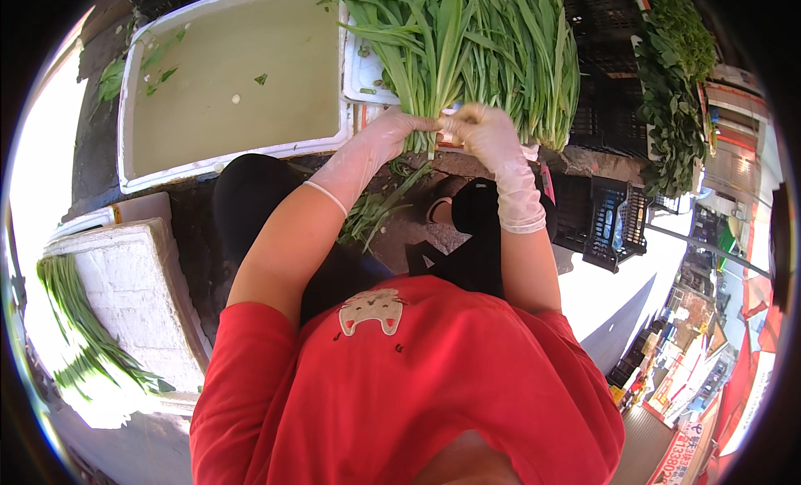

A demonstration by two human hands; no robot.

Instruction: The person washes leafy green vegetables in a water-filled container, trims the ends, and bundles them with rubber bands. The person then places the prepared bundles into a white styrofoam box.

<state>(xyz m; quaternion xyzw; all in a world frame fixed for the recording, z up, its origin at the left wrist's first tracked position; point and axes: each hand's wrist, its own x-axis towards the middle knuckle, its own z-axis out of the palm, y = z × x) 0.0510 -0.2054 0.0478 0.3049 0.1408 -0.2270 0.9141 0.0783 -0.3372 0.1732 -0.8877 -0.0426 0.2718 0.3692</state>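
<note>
Long-leaved greens (432, 65) lie in a thick bunch in front of me, stem ends towards my body. My left hand (400, 129), in a thin translucent glove, grips the bunch near its cut ends from the left side. On the right of the same stems is my gloved right hand (479, 127), its thumb and fingers pinched together against the bunch; whether something thin is between them cannot be made out. More of the same leafy stalks (532, 65) lie side by side just beyond my right hand.
A white foam box of cloudy water (234, 153) stands at the front left, leaf scraps floating in it. Cut leaves (369, 219) litter the ground between my legs. Thin green stalks (81, 322) rest by a foam box (131, 284) at left. Black plastic crates (616, 222) and dark leafy greens (666, 109) are at right.
</note>
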